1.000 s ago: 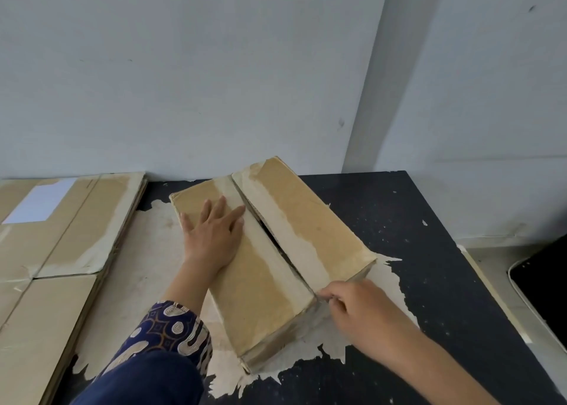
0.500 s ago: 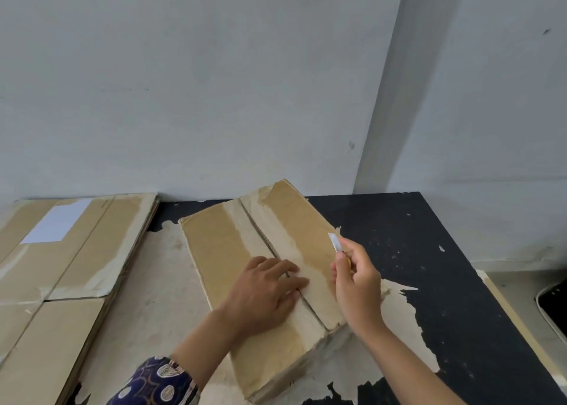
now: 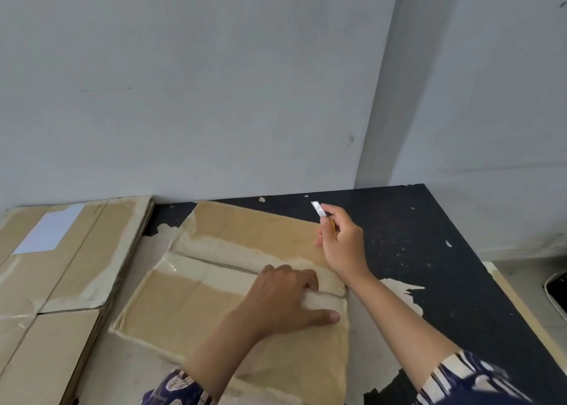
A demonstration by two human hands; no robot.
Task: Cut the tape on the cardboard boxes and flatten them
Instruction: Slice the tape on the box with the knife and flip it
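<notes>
Cardboard box (image 3: 245,285) lies directly under my left hand (image 3: 285,300), on the worn black table (image 3: 429,251). My palm rests on its top near the right end, fingers curled down at the taped seam (image 3: 221,266) between the two flaps, thumb stretched out flat toward the box's right edge. Whether those fingers hook into the seam I cannot tell. My right hand (image 3: 340,245) is raised over the box's far right corner, pinching a small cutter (image 3: 322,216) with its pale blade pointing up and away, clear of the cardboard. Pale tape runs along the seam across the top. To the left, just beside the box, sits a stack of flattened boxes (image 3: 61,266) against the wall.
</notes>
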